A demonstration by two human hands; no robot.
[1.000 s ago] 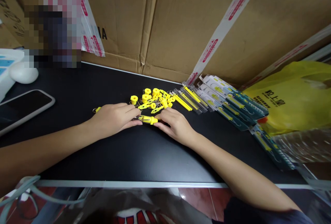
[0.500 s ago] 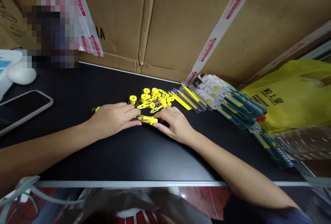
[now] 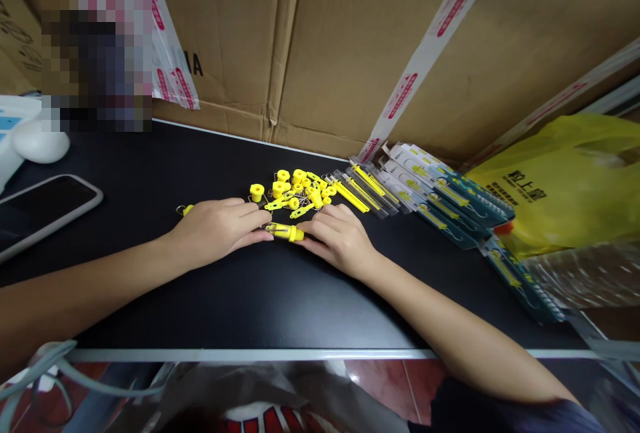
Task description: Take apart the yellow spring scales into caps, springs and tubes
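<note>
My left hand [image 3: 220, 230] is closed around the clear tube of a yellow spring scale [image 3: 283, 231], whose other end, with a small ring, pokes out past the wrist side. At the scale's right end, the fingers of my right hand [image 3: 343, 236] pinch its yellow cap. The tube's middle is hidden under my left hand. Just beyond both hands lies a pile of yellow caps [image 3: 257, 192], flat yellow pieces [image 3: 277, 205], springs and wire hooks. Right of the pile, several clear tubes with yellow inserts [image 3: 350, 194] lie side by side.
Flat printed boxes [image 3: 435, 200] overlap on the right, beside a yellow plastic bag [image 3: 565, 186]. A phone [image 3: 47, 213] and a white rounded device [image 3: 43, 141] are at the left. Cardboard [image 3: 340, 53] stands along the black table's [image 3: 300, 306] back edge.
The yellow cap end of the scale has turned slightly, and my right hand's fingers have shifted on it. My left hand stays almost still.
</note>
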